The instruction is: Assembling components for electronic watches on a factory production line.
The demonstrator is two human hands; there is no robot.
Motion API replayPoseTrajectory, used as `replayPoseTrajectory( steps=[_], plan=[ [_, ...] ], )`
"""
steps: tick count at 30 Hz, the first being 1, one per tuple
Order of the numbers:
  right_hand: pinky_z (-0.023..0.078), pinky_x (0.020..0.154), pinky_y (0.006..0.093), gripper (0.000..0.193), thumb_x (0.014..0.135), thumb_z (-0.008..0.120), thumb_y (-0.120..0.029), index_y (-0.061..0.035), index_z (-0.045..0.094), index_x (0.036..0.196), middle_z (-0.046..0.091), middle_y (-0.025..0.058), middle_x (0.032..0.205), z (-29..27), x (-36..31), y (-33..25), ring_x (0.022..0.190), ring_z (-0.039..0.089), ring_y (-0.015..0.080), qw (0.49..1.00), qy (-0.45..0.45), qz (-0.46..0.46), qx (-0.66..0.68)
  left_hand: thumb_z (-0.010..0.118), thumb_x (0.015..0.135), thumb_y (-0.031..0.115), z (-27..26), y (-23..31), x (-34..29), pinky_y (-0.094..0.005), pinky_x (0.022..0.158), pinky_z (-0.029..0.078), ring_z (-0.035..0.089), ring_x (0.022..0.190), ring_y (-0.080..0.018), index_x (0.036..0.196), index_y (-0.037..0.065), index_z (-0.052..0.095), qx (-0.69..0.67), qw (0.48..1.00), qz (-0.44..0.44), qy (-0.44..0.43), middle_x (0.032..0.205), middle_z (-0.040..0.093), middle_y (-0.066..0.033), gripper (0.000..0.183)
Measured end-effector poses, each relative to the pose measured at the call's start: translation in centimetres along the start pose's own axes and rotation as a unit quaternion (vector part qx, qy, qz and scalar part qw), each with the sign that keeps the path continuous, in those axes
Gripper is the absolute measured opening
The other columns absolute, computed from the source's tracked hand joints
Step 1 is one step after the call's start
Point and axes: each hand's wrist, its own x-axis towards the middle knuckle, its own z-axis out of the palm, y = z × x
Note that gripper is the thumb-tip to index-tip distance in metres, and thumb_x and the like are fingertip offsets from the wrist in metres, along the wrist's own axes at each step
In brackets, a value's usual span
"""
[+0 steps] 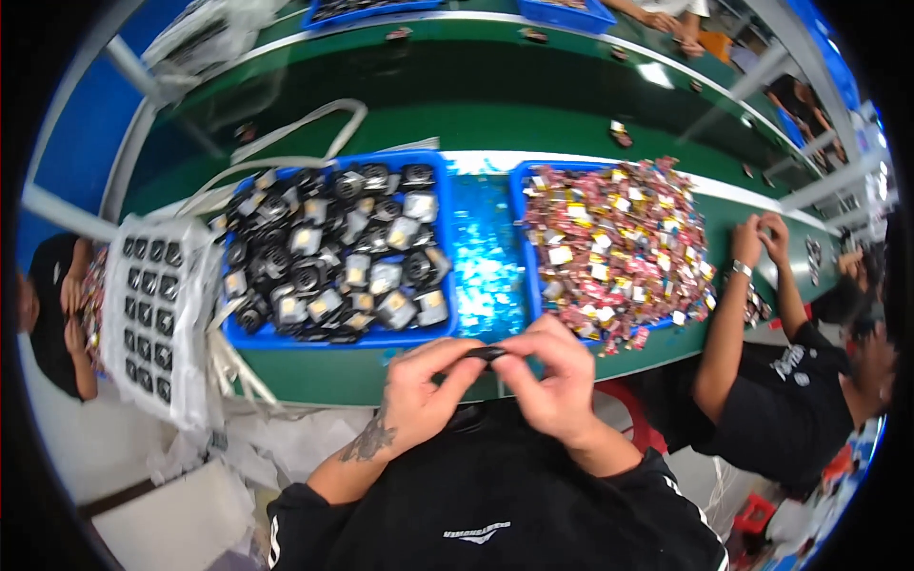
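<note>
A small black part (486, 353), too small to name more exactly, is pinched between the fingertips of both my hands in front of my chest. My left hand (417, 388) grips its left end with thumb and forefinger. On the other end, the thumb and fingers of my right hand (552, 376) are closed. Beyond my left hand, a blue bin (445, 243) is heaped with black camera-like units (307, 276) with silvery faces. Beyond my right hand, a second blue bin (529, 252) is piled with small pink, white and yellow pieces (609, 252).
Shiny blue scraps (486, 252) cover the strip between the bins. A white tray (138, 381) with rows of black parts stands left, by pale cables (233, 366). Across the back runs a green belt (495, 100) carrying scattered small pieces. Co-workers sit right (771, 400) and left (59, 314).
</note>
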Motion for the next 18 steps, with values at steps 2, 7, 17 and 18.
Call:
replayPoseTrajectory(
  steps=[2, 7, 17, 18],
  plan=[
    [0.047, 0.065, 0.0304, 0.022, 0.069, 0.077, 0.002, -0.0008, 0.071, 0.09, 0.062, 0.0058, 0.078, 0.8, -0.1, -0.2, 0.071, 0.059, 0.0199, 0.991, 0.031, -0.115, -0.055, 0.048, 0.101, 0.017, 1.2, 0.1, -0.9, -0.0294, 0.085, 0.054, 0.064, 0.097, -0.0178, 0.128, -0.002, 0.054, -0.25, 0.963, -0.104, 0.006, 0.118, 0.062, -0.0112, 0.033],
    [0.049, 0.066, 0.0341, 0.035, 0.062, 0.074, -0.006, -0.0052, 0.069, 0.097, 0.06, 0.0025, 0.082, 0.6, -0.2, 0.3, 0.073, 0.059, 0.0211, 0.957, 0.01, -0.219, -0.191, 0.035, 0.105, 0.027, 2.0, -1.5, -1.5, -0.0328, 0.082, 0.056, 0.064, 0.098, -0.0192, 0.131, -0.005, 0.047, -0.36, 0.917, -0.167, -0.03, 0.12, 0.06, -0.0135, 0.043],
    [0.044, 0.064, 0.0383, 0.022, 0.068, 0.08, -0.012, -0.0064, 0.068, 0.086, 0.059, 0.008, 0.08, -9.1, 1.5, 3.0, 0.074, 0.057, 0.0273, 0.893, 0.181, -0.004, -0.412, 0.054, 0.097, 0.008, 2.3, -1.1, 0.8, -0.0299, 0.07, 0.057, 0.068, 0.08, -0.0222, 0.111, -0.007, 0.058, -0.434, 0.878, -0.201, 0.024, 0.104, 0.065, -0.0202, 0.022],
    [0.043, 0.064, 0.0389, 0.022, 0.068, 0.081, -0.011, -0.0067, 0.068, 0.085, 0.058, 0.0081, 0.079, -9.3, 1.7, 3.6, 0.074, 0.057, 0.0284, 0.901, 0.164, -0.013, -0.402, 0.054, 0.097, 0.01, 2.6, -0.8, 1.1, -0.0297, 0.071, 0.056, 0.069, 0.081, -0.0219, 0.112, -0.007, 0.058, -0.436, 0.875, -0.21, 0.028, 0.105, 0.065, -0.0186, 0.023]
  ],
)
